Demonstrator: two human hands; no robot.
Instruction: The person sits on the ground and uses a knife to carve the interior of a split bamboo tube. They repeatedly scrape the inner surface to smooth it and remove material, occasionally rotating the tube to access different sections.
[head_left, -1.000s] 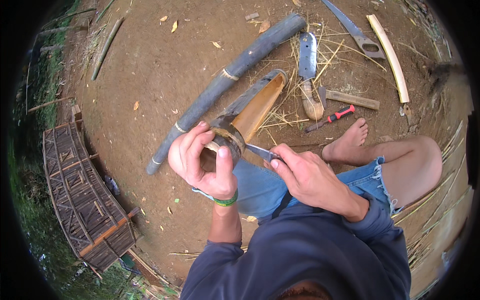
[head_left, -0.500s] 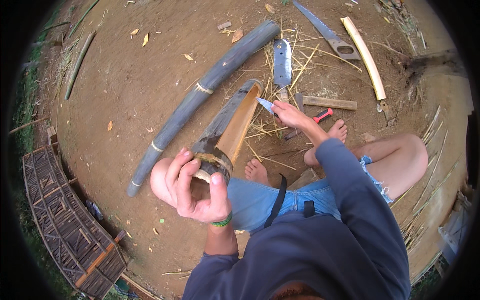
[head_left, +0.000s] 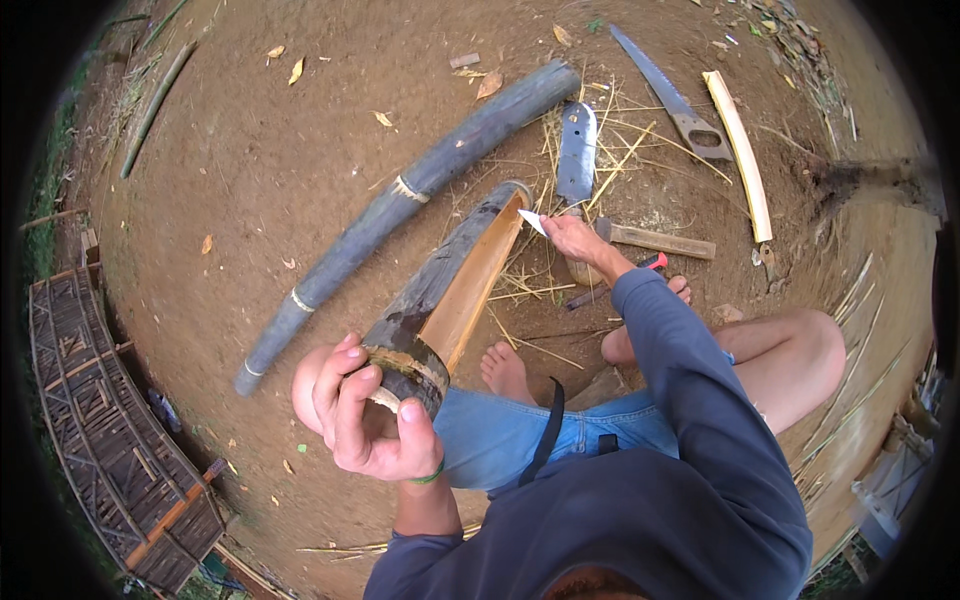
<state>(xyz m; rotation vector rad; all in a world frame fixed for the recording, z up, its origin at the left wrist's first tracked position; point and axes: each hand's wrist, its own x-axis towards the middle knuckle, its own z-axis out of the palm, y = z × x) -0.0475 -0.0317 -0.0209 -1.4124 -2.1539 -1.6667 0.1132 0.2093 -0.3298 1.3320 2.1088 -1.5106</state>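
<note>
A dark, thick bamboo section [head_left: 425, 285] slants away from me, with a long opening cut along its right side that shows the pale orange inside. My left hand [head_left: 375, 425] grips its near end, fingers over the rim and thumb on the right. In my right hand [head_left: 578, 245] is a small knife [head_left: 535, 222], its handle hidden by my fingers. The knife's pointed blade meets or lies very close to the edge of the opening near the far end; contact is too small to make out.
Beyond lies a long bamboo pole [head_left: 350, 235]. A broad-bladed machete [head_left: 577, 155], a hammer [head_left: 662, 241], a red-and-black-handled tool [head_left: 652, 262], a handsaw [head_left: 690, 125] and a split bamboo strip [head_left: 740, 150] lie on the dirt among shavings. A slatted bamboo structure [head_left: 125, 440] stands left.
The whole view has shifted a little. The bamboo section's near end and my left hand sit slightly further left and lower; the knife remains by the far end of the opening.
</note>
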